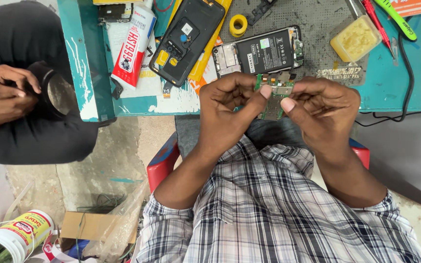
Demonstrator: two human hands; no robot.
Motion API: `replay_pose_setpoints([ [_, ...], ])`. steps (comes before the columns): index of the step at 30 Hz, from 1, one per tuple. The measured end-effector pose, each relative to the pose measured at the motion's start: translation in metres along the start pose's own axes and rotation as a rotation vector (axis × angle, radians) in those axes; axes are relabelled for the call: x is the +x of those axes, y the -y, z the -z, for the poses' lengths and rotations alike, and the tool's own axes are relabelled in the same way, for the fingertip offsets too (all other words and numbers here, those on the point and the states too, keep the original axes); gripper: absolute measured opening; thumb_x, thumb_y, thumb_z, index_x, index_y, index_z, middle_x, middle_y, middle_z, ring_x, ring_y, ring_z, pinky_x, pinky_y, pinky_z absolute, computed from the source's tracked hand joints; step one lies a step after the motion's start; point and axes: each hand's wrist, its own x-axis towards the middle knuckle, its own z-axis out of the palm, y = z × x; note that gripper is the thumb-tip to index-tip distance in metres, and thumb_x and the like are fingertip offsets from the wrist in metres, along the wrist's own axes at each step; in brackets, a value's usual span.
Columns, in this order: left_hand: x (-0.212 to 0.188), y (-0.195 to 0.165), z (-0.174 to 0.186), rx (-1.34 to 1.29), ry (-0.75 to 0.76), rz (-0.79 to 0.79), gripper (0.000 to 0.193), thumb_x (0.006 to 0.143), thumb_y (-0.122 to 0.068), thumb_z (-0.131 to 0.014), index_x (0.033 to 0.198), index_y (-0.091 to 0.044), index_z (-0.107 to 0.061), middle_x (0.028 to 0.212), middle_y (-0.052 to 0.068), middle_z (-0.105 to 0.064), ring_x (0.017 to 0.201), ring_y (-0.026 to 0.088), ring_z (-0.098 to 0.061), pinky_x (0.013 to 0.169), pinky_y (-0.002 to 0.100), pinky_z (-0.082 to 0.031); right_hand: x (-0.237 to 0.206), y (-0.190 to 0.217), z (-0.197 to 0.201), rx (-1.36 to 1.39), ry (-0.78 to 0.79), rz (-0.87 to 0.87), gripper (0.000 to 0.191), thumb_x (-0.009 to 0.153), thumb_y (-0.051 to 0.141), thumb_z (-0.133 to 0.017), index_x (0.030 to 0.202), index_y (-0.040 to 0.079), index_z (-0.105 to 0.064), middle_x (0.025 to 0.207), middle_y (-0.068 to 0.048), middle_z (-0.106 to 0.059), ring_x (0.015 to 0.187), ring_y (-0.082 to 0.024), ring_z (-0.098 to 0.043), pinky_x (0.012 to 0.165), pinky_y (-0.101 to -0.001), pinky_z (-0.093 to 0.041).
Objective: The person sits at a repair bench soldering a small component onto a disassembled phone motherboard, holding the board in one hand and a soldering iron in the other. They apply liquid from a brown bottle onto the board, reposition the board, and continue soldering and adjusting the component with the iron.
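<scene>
Right now both hands meet just in front of the teal workbench [86,73]: left hand [230,109] and right hand [320,104] each pinch the small green circuit board [275,95] between thumb and fingers. Just beyond it lies an opened black phone body with exposed battery [259,51]; a black phone back cover [187,39] rests left of that.

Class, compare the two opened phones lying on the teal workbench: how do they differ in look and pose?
The black phone back shell lies tilted on yellow packaging, while the opened phone with the black battery lies nearly level on the grey mat. The shell shows mostly bare plastic, while the other shows a battery and circuit parts. Both lie untouched, beyond the hands.
</scene>
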Motion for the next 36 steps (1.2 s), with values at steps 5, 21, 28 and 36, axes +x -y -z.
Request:
replay_pose_setpoints([
  [5,0.002,0.004,-0.001,-0.059,0.010,-0.003,0.007,0.099,-0.001,-0.073,0.104,0.003,-0.070,0.093,0.003,-0.075,0.083,0.005,-0.069,0.076,0.021,-0.056,-0.001,0.007,-0.004,-0.115,0.025,0.022,0.022,0.100,-0.012,-0.073,0.121,-0.010,-0.066,0.108,-0.013,-0.071,0.096,-0.012,-0.070,0.082,-0.0211,-0.059],
  [21,0.001,0.005,0.002,-0.070,0.009,-0.003,0.026,0.097,0.002,-0.074,0.122,0.003,-0.069,0.108,0.007,-0.072,0.095,0.010,-0.066,0.087,0.024,-0.053,0.012,0.028,-0.008,-1.017,0.059,0.748,0.035,0.085,-0.007,-0.089,0.107,0.010,-0.069,0.109,-0.007,-0.064,0.104,-0.028,-0.067,0.089,-0.0421,-0.059],
  [28,-0.008,0.012,0.018,-0.404,0.066,0.217,0.023,0.101,-0.004,-0.067,0.119,0.010,-0.070,0.102,0.012,-0.076,0.092,0.014,-0.070,0.087,0.026,-0.054,0.012,0.026,0.001,-1.145,0.136,0.897,0.025,0.089,-0.002,-0.088,0.107,0.012,-0.077,0.115,-0.003,-0.065,0.113,-0.026,-0.059,0.099,-0.0462,-0.059],
  [36,-0.007,0.019,0.018,-0.388,0.050,0.187,0.020,0.101,-0.004,-0.071,0.116,0.009,-0.072,0.099,0.010,-0.075,0.090,0.013,-0.069,0.084,0.027,-0.055,0.011,0.025,0.002,-1.153,0.166,0.920,0.023,0.089,-0.001,-0.090,0.106,0.010,-0.078,0.114,-0.003,-0.066,0.110,-0.026,-0.059,0.097,-0.0469,-0.057],
])
